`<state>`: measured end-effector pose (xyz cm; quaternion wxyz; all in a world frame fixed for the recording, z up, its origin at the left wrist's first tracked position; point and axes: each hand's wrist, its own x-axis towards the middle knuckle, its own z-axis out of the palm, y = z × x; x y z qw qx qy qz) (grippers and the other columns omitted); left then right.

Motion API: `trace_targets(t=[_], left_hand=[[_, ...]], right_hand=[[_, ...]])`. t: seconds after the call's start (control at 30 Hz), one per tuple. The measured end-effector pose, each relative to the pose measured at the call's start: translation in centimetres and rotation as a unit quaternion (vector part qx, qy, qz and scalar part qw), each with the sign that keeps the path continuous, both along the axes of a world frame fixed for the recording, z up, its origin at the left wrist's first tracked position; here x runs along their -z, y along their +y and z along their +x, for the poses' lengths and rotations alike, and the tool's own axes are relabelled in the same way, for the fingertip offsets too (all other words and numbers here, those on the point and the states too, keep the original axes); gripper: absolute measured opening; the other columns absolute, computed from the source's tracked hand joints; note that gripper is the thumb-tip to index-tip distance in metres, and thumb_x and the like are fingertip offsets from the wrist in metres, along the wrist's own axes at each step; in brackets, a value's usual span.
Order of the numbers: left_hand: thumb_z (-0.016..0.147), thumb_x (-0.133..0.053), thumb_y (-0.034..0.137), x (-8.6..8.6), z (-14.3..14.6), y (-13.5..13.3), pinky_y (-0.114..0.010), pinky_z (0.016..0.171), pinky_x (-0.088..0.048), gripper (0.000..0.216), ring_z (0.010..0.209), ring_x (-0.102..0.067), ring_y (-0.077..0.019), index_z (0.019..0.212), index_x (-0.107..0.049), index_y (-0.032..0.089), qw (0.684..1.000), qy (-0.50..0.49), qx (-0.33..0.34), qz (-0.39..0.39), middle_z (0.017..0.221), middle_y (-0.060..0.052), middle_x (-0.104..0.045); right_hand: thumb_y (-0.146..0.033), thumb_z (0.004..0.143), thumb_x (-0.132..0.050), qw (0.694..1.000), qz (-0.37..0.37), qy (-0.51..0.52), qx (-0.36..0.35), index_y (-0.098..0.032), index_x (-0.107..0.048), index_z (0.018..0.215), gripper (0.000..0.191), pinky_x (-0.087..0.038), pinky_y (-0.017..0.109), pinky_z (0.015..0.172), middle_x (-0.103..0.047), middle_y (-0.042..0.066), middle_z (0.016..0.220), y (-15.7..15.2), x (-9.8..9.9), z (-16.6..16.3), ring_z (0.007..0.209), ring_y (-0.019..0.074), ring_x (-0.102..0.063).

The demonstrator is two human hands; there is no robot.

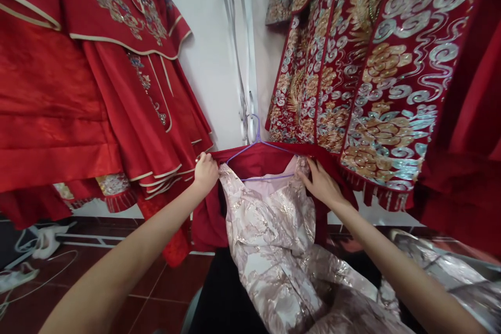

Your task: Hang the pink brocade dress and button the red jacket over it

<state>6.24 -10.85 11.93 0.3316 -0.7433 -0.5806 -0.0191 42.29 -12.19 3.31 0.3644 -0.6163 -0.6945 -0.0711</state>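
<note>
A dark red garment (pixel 258 160) hangs on a purple wire hanger (pixel 256 146), with a pale pink brocade dress (pixel 270 240) draped in front of it. My left hand (pixel 205 172) is closed on the red garment's left shoulder, next to the brocade's upper edge. My right hand (pixel 321 181) grips the fabric at the right shoulder, fingers curled over the pink brocade and the red cloth.
Red embroidered robes (pixel 97 88) hang at the left. A red robe with gold and silver embroidery (pixel 376 73) hangs at the right. A white wall (pixel 219 52) is behind. The floor is dark red tile (pixel 156 292), with white cables (pixel 35 250) at the lower left.
</note>
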Motion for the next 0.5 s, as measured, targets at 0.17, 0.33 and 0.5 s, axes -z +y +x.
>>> trace_targets(t=[0.17, 0.33, 0.5], left_hand=[[0.076, -0.060, 0.027, -0.3, -0.1, 0.5, -0.047, 0.106, -0.015, 0.031, 0.108, -0.048, -0.0352, 0.099, -0.067, 0.007, 0.999, -0.024, 0.014, 0.023, 0.098, -0.020, -0.067], [0.077, -0.059, 0.028, 0.7, -0.6, 1.2, -0.052, 0.099, -0.023, 0.027, 0.106, -0.054, -0.0376, 0.097, -0.064, 0.010, 0.990, -0.141, -0.010, -0.003, 0.103, -0.023, -0.066], [0.066, -0.065, 0.023, 0.7, -2.7, 2.9, -0.044, 0.091, -0.034, 0.015, 0.102, -0.058, -0.0365, 0.057, -0.055, 0.018, 0.887, -0.442, -0.053, -0.124, 0.076, -0.013, -0.067]], right_hand=[[-0.046, 0.091, -0.039, 0.999, 0.010, -0.026, 0.042, -0.015, -0.043, 0.137, 0.055, -0.045, 0.051, 0.090, -0.039, 0.024, 0.142, 1.7, -0.6, 0.4, 0.121, 0.0404, -0.049], [-0.046, 0.088, -0.046, 0.999, 0.053, -0.006, 0.004, -0.013, -0.051, 0.120, 0.047, -0.046, 0.042, 0.088, -0.055, 0.022, 0.123, 2.7, -1.3, 0.9, 0.110, 0.0339, -0.056], [-0.061, 0.081, -0.046, 0.992, 0.034, 0.089, -0.077, -0.020, -0.054, 0.076, 0.043, -0.045, 0.032, 0.069, -0.062, 0.006, 0.073, 2.6, -3.3, 1.7, 0.070, 0.0216, -0.059]])
